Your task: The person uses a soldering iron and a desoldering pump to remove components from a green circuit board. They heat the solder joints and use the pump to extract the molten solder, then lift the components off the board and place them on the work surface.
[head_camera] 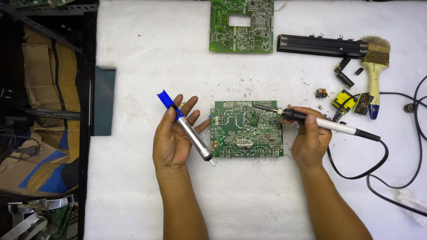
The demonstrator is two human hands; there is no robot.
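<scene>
A green circuit board [247, 130] lies flat on the white table, solder side up, between my hands. My left hand [174, 135] holds a silver desoldering pump with a blue plunger [191, 133] loosely across the palm, fingers spread, its white tip pointing down toward the board's lower left corner. My right hand [311, 138] grips a soldering iron [307, 119] by its black and white handle. The iron's metal tip rests over the board's upper middle area.
A second green circuit board [241, 26] lies at the top. A black heat sink bar [321, 46], a paintbrush [375, 66], small yellow and black components [344, 100] and black cables [391, 169] sit at right. Cardboard and scrap fill the dark area left of the table edge.
</scene>
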